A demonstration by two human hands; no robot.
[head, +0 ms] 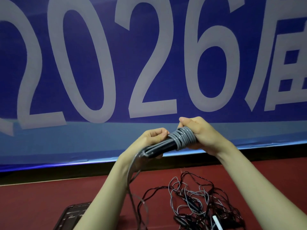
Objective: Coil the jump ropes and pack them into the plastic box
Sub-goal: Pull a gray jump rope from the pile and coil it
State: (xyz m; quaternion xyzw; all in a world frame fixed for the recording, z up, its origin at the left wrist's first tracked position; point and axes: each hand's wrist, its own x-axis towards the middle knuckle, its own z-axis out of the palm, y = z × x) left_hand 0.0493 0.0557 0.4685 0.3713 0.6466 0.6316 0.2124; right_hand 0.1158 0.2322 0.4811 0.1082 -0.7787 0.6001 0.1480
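I hold a grey jump rope (pixel 181 137) up in front of me, its cord wound in several tight turns around its black handles. My right hand (pixel 201 133) is closed on the wound end. My left hand (pixel 153 137) pinches the cord and handles on the other side. A loose grey tail (pixel 131 178) hangs down past my left forearm. Below, a tangle of black and grey jump ropes (pixel 196 201) lies on the red floor. The dark plastic box (pixel 69 214) sits at the lower left, partly hidden by my left arm.
A big blue banner (pixel 149 63) with pale "2026" lettering fills the wall ahead, above a dark skirting strip. A white handle (pixel 216 221) pokes out of the tangle at the lower right.
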